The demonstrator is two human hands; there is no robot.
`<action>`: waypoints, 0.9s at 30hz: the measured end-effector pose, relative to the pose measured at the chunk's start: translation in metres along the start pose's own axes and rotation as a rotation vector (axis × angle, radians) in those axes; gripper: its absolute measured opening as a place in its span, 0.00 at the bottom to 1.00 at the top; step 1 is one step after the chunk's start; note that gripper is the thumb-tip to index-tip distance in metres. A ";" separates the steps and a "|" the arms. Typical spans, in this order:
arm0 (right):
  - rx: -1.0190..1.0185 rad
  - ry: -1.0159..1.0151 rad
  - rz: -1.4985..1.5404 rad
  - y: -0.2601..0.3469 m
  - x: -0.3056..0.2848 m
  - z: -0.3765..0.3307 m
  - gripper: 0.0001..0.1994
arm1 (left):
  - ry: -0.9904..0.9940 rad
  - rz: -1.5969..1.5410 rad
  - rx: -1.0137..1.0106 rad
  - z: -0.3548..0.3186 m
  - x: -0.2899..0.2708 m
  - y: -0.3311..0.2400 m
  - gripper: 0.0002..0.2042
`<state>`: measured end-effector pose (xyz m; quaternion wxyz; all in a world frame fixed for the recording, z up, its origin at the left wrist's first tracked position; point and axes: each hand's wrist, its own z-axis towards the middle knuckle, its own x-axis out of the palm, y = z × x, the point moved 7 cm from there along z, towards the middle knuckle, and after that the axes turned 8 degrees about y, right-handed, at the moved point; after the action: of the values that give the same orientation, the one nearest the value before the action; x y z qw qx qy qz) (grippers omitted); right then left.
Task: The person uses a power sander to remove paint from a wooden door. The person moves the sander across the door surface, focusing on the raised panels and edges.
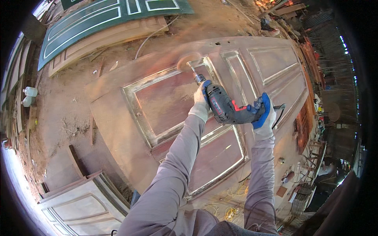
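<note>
A dark grey power drill (220, 103) with a red trigger is held between my two gloved hands, above a panelled wooden door (114, 92). My left hand (201, 94), in a white and blue glove, is wrapped round the front of the drill body behind the chuck. At the back, my right hand (265, 116) grips the drill's handle, from which a black cord runs. A round sanding disc (186, 63), blurred, is on the shaft in the chuck, over the door's far moulding. The door's face is reddish brown, with pale, stripped-looking mouldings round its panels.
A green door (84, 25) with white lines lies on another wooden door at the far left. More panelled doors (82, 206) are stacked at the near left. White jugs (29, 96) stand on the left. Yellow cord (231, 213) and scattered tools lie near right; timber piles (311, 65) stand beyond.
</note>
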<state>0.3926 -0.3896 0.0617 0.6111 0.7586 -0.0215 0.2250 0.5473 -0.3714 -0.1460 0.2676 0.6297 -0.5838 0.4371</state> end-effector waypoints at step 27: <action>-0.007 -0.022 0.043 0.006 -0.040 0.029 0.11 | -0.018 0.026 -0.061 0.035 0.027 0.027 0.14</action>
<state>0.3642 -0.4282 0.0484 0.6086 0.7581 -0.0456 0.2298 0.5275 -0.4197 -0.1444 0.2758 0.6174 -0.6075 0.4168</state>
